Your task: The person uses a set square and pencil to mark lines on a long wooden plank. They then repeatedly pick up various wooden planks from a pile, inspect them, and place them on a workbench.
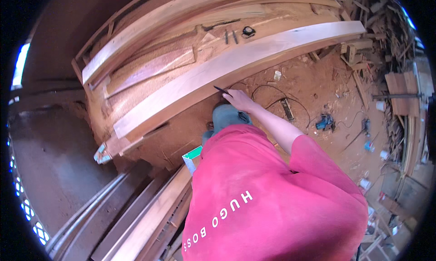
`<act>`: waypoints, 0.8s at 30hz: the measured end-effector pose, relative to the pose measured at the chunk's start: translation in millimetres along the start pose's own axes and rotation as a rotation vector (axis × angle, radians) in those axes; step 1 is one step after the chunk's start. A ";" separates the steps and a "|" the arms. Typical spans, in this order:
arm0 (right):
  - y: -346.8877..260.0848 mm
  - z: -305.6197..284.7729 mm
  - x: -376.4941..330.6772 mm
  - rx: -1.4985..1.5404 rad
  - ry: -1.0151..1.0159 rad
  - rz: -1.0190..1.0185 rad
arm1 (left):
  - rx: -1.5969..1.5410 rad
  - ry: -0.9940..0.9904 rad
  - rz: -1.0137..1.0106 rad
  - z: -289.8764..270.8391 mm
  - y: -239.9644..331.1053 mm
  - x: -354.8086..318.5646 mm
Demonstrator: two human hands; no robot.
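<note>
My right hand (239, 100) reaches forward to the near edge of a long, planed timber beam (236, 56). Its fingers are closed around a slim dark pencil or marker (220, 89), whose tip points left at the beam's near side. Whether the tip touches the wood, I cannot tell. My left hand does not show; the red shirt covers much of the lower middle. Beside the shirt's left edge, a green and pale grey angular piece (192, 154) sticks out, the rest of it hidden.
Another long beam (190, 9) lies behind, with wood offcuts (154, 68), a tape measure (248, 31) and two slim dark tools (231, 37) between. At right are a blue power tool (324, 122), cables and scrap wood (386, 29). Stacked boards (150, 220) lie at lower left.
</note>
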State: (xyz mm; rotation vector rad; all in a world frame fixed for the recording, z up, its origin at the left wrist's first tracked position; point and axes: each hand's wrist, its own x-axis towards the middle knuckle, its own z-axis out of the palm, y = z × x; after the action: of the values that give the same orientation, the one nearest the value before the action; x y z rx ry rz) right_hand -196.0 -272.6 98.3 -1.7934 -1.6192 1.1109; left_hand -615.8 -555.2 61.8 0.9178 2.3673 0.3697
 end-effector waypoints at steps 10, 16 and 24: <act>219.1 -148.0 -173.0 -0.145 0.049 0.660 | -0.160 -0.045 0.348 86.3 130.2 43.0; 313.0 -243.0 -220.8 -0.113 0.324 0.793 | -0.132 0.091 0.848 148.5 358.8 2.0; 321.9 -322.5 -200.9 -0.063 0.467 0.812 | 0.101 0.139 1.056 182.4 544.3 36.7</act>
State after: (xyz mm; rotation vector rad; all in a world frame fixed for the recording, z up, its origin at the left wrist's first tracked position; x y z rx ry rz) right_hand 259.0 -473.4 72.7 -2.6005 -0.6539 0.8248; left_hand -241.4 -125.6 139.9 2.2022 1.8146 0.7153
